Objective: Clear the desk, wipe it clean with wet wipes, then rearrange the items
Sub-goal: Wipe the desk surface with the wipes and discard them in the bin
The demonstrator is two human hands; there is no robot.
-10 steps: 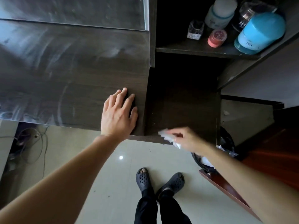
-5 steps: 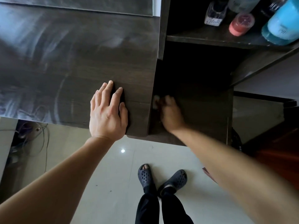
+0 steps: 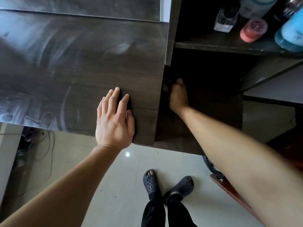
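The wet wipe was lost in the dark compartment (image 3: 209,104) at centre right, where the right hand (image 3: 177,95) reached; whether it pinched anything could not be told. The left hand (image 3: 114,118) lay flat, fingers (image 3: 123,103) spread, on the streaked desk (image 3: 65,63). Such a wipe, likely limp and damp, would suit bunching under fingertips.

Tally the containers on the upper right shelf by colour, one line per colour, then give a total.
Clear small bottle: 1
Pink jar: 1
Blue container: 1
Pale bottle: 1
Dark bottle, cut off by the frame edge: 1
Total: 5
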